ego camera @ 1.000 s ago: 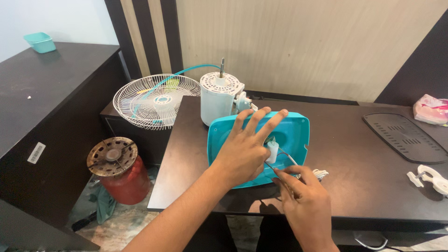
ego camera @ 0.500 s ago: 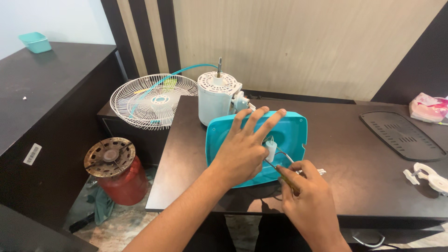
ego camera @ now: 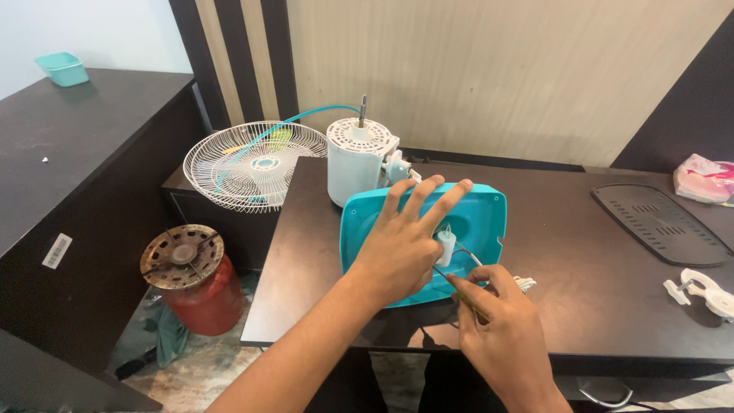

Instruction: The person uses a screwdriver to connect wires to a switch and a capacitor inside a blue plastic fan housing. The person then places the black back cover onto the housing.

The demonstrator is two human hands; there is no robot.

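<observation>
Dark table [ego camera: 612, 306]: left hand [ego camera: 397, 248] stays spread flat on teal cover [ego camera: 482, 210]; right hand [ego camera: 501, 321] has inched its pinched screwdriver [ego camera: 451, 284] inward

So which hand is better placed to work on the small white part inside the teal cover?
Probably the right hand: it holds a thin tool beside the white part, while the left hand lies spread on the teal cover.

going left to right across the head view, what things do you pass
small teal tray → red cylinder with rusty top → wire fan guard → white fan motor → teal housing → dark grille panel → white plastic part
</observation>
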